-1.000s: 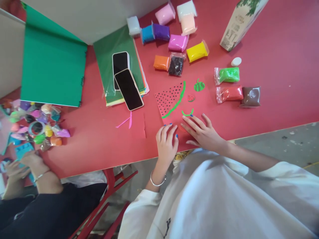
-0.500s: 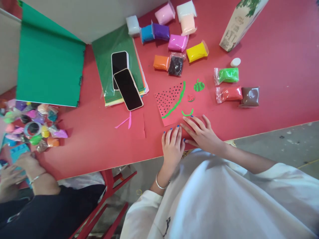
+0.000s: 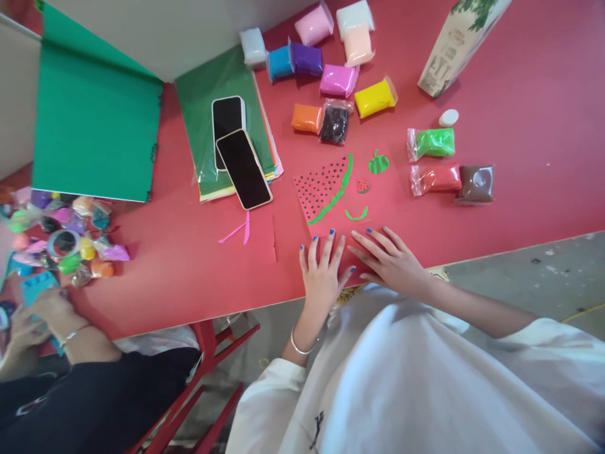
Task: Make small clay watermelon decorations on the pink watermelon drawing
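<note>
My left hand [image 3: 322, 271] lies with fingers spread near the table's front edge, its fingertips by the lower edge of a red sheet of paper [image 3: 331, 217]. My right hand [image 3: 390, 261] rests to the right of it, fingers stretched out, below a curved green clay strip [image 3: 356, 214]. Neither hand holds anything. On the sheet is a watermelon slice design with black dots and a green clay rind [image 3: 336, 198]. Beside it are a small watermelon slice [image 3: 362, 186] and a round striped watermelon [image 3: 379, 162].
Packets of coloured clay, including yellow [image 3: 375, 98], green [image 3: 435, 142], red [image 3: 437, 178] and brown [image 3: 476, 184], lie behind and to the right. A carton [image 3: 456, 53] stands back right. Two phones [image 3: 244, 169] lie on green sheets [image 3: 196, 113]. At left, another person's hands [image 3: 51, 312] work.
My two hands have moved apart: the left shifted slightly left and its fingers spread wider, the right moved a little right. Both now lie just below the green curved strip.
</note>
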`<state>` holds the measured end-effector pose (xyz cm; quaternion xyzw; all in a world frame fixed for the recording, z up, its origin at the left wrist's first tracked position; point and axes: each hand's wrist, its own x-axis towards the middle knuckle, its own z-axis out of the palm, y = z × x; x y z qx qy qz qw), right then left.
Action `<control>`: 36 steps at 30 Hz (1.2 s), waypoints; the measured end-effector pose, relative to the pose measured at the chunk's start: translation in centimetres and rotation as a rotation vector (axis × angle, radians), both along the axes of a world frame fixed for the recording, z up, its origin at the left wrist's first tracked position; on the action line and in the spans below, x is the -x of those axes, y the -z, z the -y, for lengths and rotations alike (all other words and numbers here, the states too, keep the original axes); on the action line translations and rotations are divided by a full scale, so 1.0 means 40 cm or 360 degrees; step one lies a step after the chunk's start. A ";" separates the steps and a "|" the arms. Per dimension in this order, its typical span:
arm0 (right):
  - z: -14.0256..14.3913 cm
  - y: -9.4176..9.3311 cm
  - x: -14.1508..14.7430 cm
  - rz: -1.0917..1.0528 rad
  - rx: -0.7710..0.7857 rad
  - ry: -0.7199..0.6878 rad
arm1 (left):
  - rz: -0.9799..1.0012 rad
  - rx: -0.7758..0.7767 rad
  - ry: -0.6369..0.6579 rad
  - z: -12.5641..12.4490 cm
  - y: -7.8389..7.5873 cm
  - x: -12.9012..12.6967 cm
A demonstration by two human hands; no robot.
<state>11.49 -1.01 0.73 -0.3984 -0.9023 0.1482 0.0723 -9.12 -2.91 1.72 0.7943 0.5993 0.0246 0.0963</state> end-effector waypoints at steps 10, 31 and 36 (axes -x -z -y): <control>-0.004 -0.002 -0.009 -0.0027 -0.0008 -0.0010 | 0.0020 -0.0038 -0.0032 0.002 0.022 0.022; -0.041 -0.021 0.001 0.0058 0.0010 0.0114 | -0.0042 0.0033 0.0027 0.007 0.029 0.001; -0.037 -0.012 0.002 0.0084 -0.0064 0.0077 | -0.0048 0.0027 0.0023 0.004 0.027 -0.003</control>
